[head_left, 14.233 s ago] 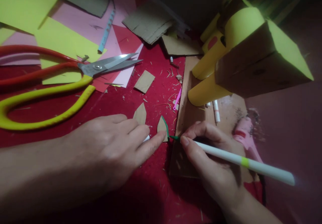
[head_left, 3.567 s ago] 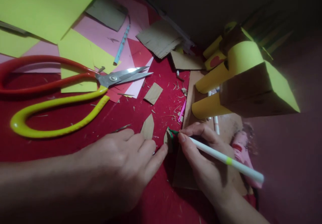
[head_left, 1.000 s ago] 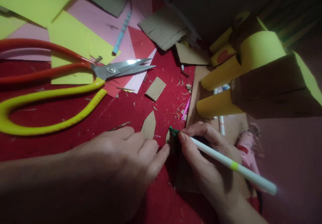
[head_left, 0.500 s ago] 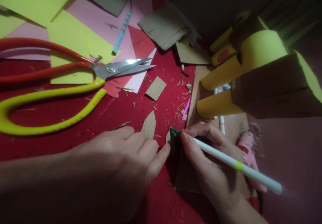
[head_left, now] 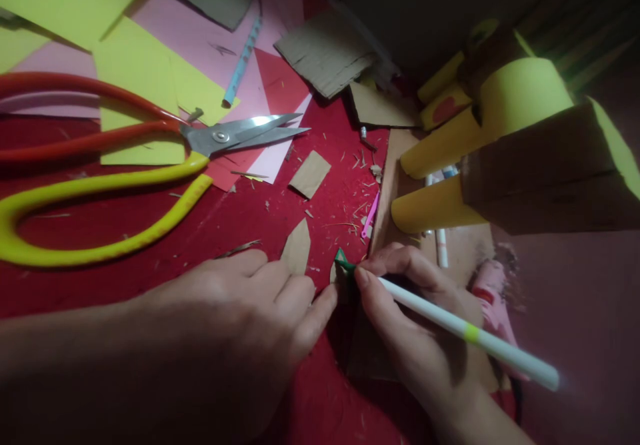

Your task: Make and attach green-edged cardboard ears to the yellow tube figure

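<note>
On the red surface (head_left: 245, 215) we are resting our left hand (head_left: 265, 308), fingers curled; whether it is gripping anything, we cannot tell. Our right hand (head_left: 415, 338) is pinching a white marker (head_left: 430, 308), its green tip (head_left: 346, 266) touching a small pointed cardboard piece (head_left: 339, 276) beside our left index fingertip (head_left: 329, 298).

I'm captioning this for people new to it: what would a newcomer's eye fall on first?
Probably the big scissors with red and yellow handles, lying slightly open at the picture's left. Next, the yellow-and-brown model standing out at upper right. Then the white pen in the right hand, its green tip at a small cutout beside the left hand's fingertip, low in the middle.
</note>
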A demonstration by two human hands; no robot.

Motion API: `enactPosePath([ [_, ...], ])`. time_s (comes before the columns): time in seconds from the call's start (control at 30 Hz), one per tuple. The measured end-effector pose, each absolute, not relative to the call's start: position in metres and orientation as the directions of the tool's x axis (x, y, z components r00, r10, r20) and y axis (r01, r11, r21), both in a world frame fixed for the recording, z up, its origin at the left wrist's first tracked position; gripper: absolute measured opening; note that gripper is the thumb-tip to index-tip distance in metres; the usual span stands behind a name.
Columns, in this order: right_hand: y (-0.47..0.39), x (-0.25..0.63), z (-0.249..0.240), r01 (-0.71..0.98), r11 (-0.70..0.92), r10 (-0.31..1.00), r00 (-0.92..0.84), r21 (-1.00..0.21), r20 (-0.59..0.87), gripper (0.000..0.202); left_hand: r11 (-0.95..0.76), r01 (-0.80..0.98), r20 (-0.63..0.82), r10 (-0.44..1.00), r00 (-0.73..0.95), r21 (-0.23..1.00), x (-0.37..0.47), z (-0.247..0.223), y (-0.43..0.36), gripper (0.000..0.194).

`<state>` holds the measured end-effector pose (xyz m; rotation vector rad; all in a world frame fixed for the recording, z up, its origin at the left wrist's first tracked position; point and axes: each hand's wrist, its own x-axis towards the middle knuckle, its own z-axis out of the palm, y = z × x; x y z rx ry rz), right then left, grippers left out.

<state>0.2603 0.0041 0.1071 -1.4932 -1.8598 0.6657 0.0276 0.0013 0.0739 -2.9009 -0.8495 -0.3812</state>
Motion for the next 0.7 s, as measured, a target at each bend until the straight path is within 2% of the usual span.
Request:
enactPosePath([
  [0.3, 0.001, 0.265, 0.109, 0.61, 0.192, 0.977, -0.189, -0.769, 0.095, 0.019, -0.829, 0.559, 0.277, 0.543, 0.793, 0.028, 0.029, 0.071, -0.002, 0.045],
  [0.57, -0.002, 0.253, 0.106, 0.583, 0.095, 0.992, 0.016, -0.807, 0.128, 0.019, -0.829, 0.559, 0.284, 0.542, 0.791, 0.026, 0.028, 0.071, -0.001, 0.045],
  [0.7, 0.0, 0.257, 0.109, 0.6, 0.11, 0.994, -0.059, -0.793, 0.093, 0.019, -0.833, 0.554, 0.277, 0.536, 0.797, 0.018, 0.028, 0.072, -0.002, 0.046],
])
